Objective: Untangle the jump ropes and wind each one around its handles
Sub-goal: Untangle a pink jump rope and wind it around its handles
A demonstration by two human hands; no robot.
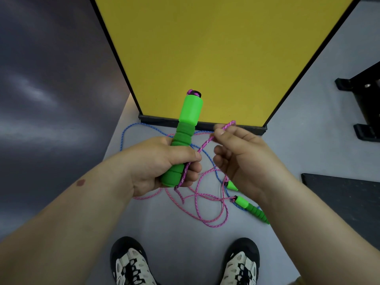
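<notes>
While the person stands over the tangle, head view:
Left hand [162, 161]: fist around upright green foam-grip handle [183, 140].
Right hand [240, 153]: pinches pink braided cord [207, 141].
Floor [174, 223]: thin blue cord [125, 132] and second green handle [251, 209], interlaced.
Handling: light, limp, snag-prone cord; hold by foam.

A yellow black-edged panel [222, 48] stands on the pale grey floor [174, 233].

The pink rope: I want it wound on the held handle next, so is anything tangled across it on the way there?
Yes. On the floor, the blue rope crosses the pink rope between the left hand and right hand. Loose handles lie there too.
</notes>
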